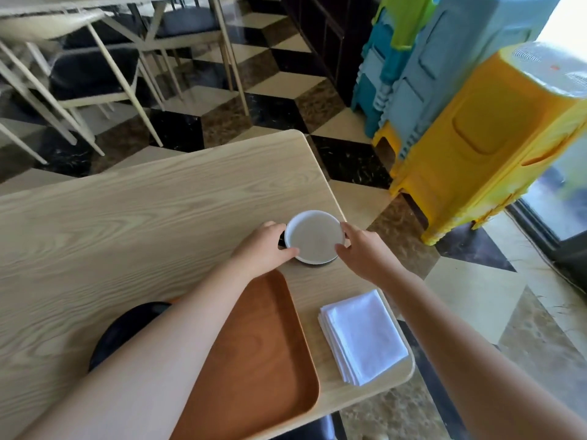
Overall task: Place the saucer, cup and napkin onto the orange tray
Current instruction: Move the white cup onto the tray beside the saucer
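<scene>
Forearms reach out from the bottom edge, the left one crossing over the orange-brown wooden tray (pixel 270 350) with rounded corners, which lies nearest and looks bare where it shows. Just right of it, apart from the rim, sits the stack of folded white cloth napkins (pixel 363 336). A dark rounded object (pixel 127 328) shows partly under the left forearm; I cannot tell what it is. Farther out, near the table's far right edge, the left hand (pixel 265 247) and right hand (pixel 362 250) curl their fingers round opposite sides of the round white saucer (pixel 314 237), which rests on something dark. Both grip its rim. No cup is plainly visible.

A level lift with even pressure from both sides, then a short carry back toward the tray, seems best. The pale wood-grain table (pixel 127 217) is smooth, so sliding could also work. Beyond lie a checkered tile floor (pixel 276 112), pale chairs (pixel 95 77) and stacked yellow and blue plastic stools (pixel 476 128).
</scene>
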Demonstrator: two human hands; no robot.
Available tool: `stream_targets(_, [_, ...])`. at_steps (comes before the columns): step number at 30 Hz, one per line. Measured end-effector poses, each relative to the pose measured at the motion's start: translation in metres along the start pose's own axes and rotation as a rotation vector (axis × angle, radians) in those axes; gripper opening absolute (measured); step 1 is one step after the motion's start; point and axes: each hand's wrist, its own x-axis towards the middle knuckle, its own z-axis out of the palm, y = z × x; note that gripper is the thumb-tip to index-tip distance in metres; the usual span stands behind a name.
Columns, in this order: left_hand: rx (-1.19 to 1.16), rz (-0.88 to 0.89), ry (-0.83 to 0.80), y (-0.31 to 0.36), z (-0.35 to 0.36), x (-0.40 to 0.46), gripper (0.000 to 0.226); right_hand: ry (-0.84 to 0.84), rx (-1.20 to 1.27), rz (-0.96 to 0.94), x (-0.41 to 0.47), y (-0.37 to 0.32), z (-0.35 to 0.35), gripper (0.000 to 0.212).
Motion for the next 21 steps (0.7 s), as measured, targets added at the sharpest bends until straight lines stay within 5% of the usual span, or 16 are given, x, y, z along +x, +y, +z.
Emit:
stream_targets(10, [-0.289,-0.14,0.168,-0.027,-0.006,-0.036,0.019,0.083,0.542,0.123,-0.018,-0.023,0.02,0.048])
stream_targets(21, [-0.481,-0.369,0.272,-0.081,-0.028,-0.158,0.013,-0.151,0.505,0.014,-0.054,-0.103,0.054,0.044])
